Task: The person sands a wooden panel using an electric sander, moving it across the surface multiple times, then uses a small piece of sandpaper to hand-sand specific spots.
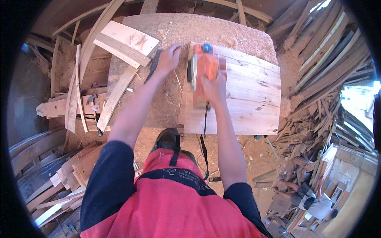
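Note:
My right hand (214, 89) is wrapped round the handle of an orange electric planer (199, 63) with a blue knob at its far end. The planer rests along the left edge of a pale wooden panel (250, 93), and its dark cord (205, 123) hangs down toward me. To the left of the planer, my left hand (170, 59) hovers over the workbench (158, 105) and holds nothing that I can see. Its fingers point forward, slightly blurred. A dark, narrow strip (153, 65) lies beneath that wrist.
Wood shavings (222, 29) cover the bench's far side. Pale boards (127, 41) lie at its left, near a hammer (94, 109). Stacked timber (329, 47) lines the right, offcuts (75, 170) the lower left. Another person (311, 200) is at the lower right.

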Available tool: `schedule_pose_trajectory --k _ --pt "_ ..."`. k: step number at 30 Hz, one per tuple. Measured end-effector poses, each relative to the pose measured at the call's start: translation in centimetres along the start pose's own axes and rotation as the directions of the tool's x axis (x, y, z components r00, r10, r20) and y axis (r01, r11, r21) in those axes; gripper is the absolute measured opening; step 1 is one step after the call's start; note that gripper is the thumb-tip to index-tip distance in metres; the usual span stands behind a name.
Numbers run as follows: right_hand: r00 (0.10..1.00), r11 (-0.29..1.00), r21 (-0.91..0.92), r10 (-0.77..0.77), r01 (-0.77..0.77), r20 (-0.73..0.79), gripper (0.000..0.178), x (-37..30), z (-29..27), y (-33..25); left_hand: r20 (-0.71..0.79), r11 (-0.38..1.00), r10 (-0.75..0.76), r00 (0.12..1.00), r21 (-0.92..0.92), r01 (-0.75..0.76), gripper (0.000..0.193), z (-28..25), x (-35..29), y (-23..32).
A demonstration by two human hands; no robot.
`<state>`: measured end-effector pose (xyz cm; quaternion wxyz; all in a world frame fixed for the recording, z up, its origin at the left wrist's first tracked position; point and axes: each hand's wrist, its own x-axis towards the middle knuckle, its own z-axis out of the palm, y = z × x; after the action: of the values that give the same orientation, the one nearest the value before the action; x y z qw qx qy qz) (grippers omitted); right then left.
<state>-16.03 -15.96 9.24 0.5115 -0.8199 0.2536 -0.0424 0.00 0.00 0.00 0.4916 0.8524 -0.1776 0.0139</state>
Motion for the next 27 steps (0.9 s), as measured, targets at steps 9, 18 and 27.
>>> schedule_pose_trajectory --k 9,18,27 --pt "0.98 0.98 0.079 0.175 -0.183 0.097 0.027 -26.1 -2.7 3.9 -0.049 0.979 0.18 0.982 0.103 -0.175 0.016 -7.2 -24.3 -2.5" --pt "0.983 0.988 -0.035 -0.153 0.15 -0.099 0.029 -5.7 3.0 -0.5 -0.085 0.991 0.098 0.992 0.103 -0.089 0.008 -7.2 -24.4 -3.4" --pt "0.993 0.994 -0.028 -0.107 0.106 -0.042 0.033 -8.8 2.4 0.4 -0.103 0.996 0.064 0.993 0.062 -0.057 0.009 -7.4 -24.1 -3.7"
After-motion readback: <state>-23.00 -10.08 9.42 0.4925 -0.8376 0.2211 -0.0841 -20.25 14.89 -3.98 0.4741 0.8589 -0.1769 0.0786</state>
